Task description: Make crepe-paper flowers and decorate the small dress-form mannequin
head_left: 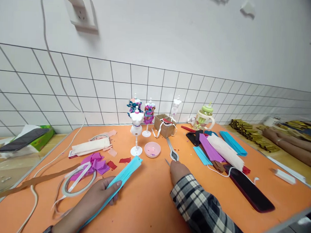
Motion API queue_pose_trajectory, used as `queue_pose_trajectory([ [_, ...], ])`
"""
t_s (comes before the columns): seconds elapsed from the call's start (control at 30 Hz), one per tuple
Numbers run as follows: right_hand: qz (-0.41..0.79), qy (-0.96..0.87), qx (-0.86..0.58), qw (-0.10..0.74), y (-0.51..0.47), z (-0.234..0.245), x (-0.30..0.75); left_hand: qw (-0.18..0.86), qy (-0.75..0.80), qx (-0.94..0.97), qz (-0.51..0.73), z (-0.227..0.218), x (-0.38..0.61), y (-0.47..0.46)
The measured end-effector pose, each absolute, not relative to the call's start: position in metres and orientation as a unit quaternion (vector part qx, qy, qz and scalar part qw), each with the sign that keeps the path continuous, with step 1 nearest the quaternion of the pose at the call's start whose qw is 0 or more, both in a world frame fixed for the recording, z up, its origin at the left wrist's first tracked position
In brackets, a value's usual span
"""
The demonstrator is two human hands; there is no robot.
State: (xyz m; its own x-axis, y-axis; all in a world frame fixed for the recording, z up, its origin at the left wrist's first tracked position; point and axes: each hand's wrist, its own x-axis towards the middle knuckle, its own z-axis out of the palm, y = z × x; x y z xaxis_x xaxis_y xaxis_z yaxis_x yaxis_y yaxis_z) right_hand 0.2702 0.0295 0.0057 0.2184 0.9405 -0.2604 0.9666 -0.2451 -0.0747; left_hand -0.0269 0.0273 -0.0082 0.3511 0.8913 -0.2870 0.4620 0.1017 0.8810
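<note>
My left hand is closed round a long folded strip of light blue crepe paper that points up and to the right over the orange table. My right hand, in a plaid sleeve, reaches to the handles of the silver scissors lying on the table; its fingers are mostly hidden behind the back of the hand. A small pink dish and a white mini mannequin stand just beyond the paper's tip.
Purple paper scraps, tape rolls and cream paper lie at left. Decorated mannequins, a cardboard box and a green cup stand by the tiled wall. Coloured paper rolls and a dark phone lie at right. Another person's arms rest far right.
</note>
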Motion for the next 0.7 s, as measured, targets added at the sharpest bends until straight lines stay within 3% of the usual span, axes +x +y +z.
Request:
queue_pose_trajectory([
  [0.3,-0.097,0.610,0.786,0.018,0.041,-0.005,0.292,0.536,0.504,0.626,0.258,-0.023,-0.038,0.029],
  [0.53,-0.114,0.619,0.769,-0.107,0.049,-0.016,0.322,0.516,0.491,0.652,0.260,-0.021,-0.037,0.025],
  [0.7,-0.181,0.629,0.712,-0.253,0.041,-0.014,0.304,0.502,0.491,0.656,0.277,-0.015,-0.034,0.020],
])
